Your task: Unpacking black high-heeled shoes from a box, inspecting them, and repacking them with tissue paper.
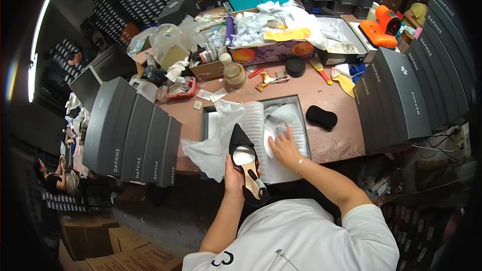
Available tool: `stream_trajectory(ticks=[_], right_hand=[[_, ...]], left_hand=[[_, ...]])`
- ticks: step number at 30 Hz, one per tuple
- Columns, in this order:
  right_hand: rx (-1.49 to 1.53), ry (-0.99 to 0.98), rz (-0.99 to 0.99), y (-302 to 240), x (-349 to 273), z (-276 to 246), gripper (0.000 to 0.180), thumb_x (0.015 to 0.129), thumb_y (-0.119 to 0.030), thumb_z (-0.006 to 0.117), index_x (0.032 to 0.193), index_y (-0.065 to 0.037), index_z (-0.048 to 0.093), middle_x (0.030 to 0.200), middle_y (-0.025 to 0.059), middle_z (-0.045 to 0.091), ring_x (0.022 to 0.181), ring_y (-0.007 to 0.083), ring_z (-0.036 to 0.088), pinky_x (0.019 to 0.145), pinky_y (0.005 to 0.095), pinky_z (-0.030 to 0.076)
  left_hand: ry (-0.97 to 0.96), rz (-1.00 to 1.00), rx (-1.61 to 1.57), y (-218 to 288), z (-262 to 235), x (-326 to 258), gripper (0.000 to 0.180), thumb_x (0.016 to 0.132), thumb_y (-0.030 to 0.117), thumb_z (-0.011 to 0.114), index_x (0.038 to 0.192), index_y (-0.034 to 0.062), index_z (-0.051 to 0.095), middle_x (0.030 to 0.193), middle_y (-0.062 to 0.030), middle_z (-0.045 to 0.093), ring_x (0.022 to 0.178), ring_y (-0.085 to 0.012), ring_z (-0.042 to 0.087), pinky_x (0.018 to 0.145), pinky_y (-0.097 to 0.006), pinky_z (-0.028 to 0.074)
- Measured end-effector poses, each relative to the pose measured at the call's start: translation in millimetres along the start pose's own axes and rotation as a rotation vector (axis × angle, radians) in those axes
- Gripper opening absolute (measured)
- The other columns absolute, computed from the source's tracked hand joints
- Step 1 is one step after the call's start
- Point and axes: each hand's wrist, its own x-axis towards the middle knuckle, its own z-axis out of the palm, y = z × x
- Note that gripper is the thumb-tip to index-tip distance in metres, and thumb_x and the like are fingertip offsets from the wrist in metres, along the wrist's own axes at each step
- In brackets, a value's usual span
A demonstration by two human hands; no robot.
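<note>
My left hand is wrapped around a black pointed-toe slingback shoe, toe pointing away from me, its beige insole facing up. Below it on the bench lies an open grey shoe box. White tissue paper spills over the box's left side, and ribbed white foam wrap lines the middle. Over the box's right half reaches my right hand, fingers apart. Its fingertips are at a small clear packet on the white wrapping; whether they press on it is hard to see.
Grey shoe boxes stand upright at left and right. A black oval sponge lies beside the open box. Farther back are a glass bottle, a round black tin, a brush and a carton of crumpled paper.
</note>
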Motion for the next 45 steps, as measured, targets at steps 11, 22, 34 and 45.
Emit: stream_trajectory(ticks=[11,22,34,45], right_hand=[[0.284,0.116,-0.316,-24.9,12.5,-89.8,0.012,0.079,-0.017,0.059,0.088,-0.009,0.059,0.080,0.0034,0.058,0.077,0.0189,0.061,0.069,0.0328,0.040],[0.393,0.172,-0.333,-23.0,-1.2,-82.7,0.021,0.072,-0.021,0.068,0.085,-0.009,0.057,0.073,0.0026,0.056,0.061,0.0205,0.060,0.063,0.0339,0.042],[1.230,-0.100,-0.158,-28.7,-4.4,-116.5,0.057,0.092,-0.039,0.056,0.131,0.001,0.044,0.134,0.0208,0.048,0.130,0.0363,0.041,0.109,0.0572,0.023],[0.880,-0.077,-0.203,-73.1,31.8,-110.1,0.068,0.098,-0.052,0.032,0.098,0.011,0.059,0.093,0.0267,0.055,0.091,0.0416,0.051,0.097,0.0611,0.028]], left_hand=[[-0.073,-0.072,0.041,-18.0,34.4,-30.2,0.062,0.100,0.054,0.030,0.138,0.0054,0.037,0.140,-0.0094,0.040,0.131,-0.0215,0.037,0.109,-0.037,0.030],[-0.035,-0.084,0.066,-22.4,23.6,-27.4,0.060,0.101,0.053,0.027,0.136,0.0062,0.039,0.135,-0.0107,0.047,0.122,-0.0233,0.048,0.103,-0.039,0.038],[0.029,0.046,0.094,-4.4,-1.5,-8.4,0.071,0.098,0.062,0.023,0.132,0.0039,0.045,0.122,-0.0101,0.055,0.114,-0.0231,0.053,0.095,-0.036,0.045],[-0.055,0.197,0.107,28.6,6.9,0.9,0.064,0.096,0.061,0.034,0.139,0.0136,0.038,0.123,-0.0084,0.054,0.110,-0.0232,0.056,0.095,-0.041,0.048]])
